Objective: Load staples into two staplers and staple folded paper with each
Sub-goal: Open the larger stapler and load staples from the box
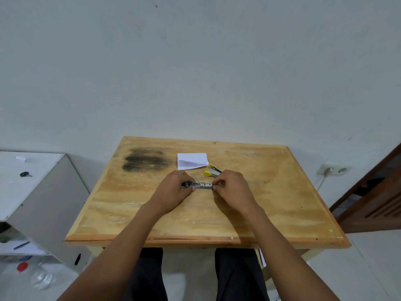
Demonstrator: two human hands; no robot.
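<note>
A black and metal stapler [200,185] lies lengthwise between my hands over the middle of the wooden table [282,203]. My left hand [173,192] grips its black left end. My right hand [233,190] pinches its right metal end with thumb and fingertips. A yellow stapler [211,170] lies just behind, partly hidden by my right hand. A folded white paper [191,161] rests behind both staplers. No loose staples can be made out.
A dark stain [145,159] marks the table's back left. A white cabinet [32,183] with a small dark object stands at the left. A wall socket [333,169] and a wooden door [373,203] are at the right.
</note>
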